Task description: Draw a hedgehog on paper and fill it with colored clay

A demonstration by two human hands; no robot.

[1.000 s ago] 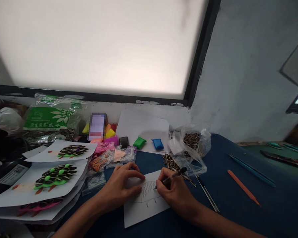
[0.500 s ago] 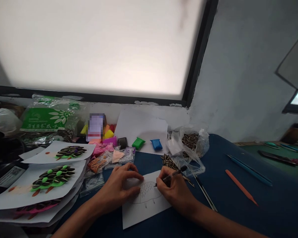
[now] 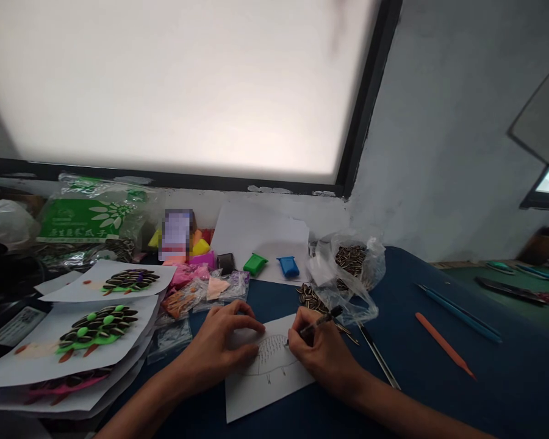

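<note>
A sheet of white paper lies in front of me on the dark blue tabletop. It carries a line drawing of a rounded body filled with short strokes, with small legs below. My right hand grips a black pen, its tip down at the drawing's upper right; the fingers partly cover that side. My left hand rests on the paper's left edge with fingers apart and holds nothing. Loose sunflower seeds lie just beyond my right hand, and a clear-barrelled pen lies to its right.
Left stands a stack of papers bearing seed-and-clay hedgehogs. Behind are green and blue clay packs, small bags of clay and a plastic bag of seeds. An orange tool and blue tool lie right.
My right hand and the pen have shifted very slightly to the right on the drawing. My left hand stays where it was.
</note>
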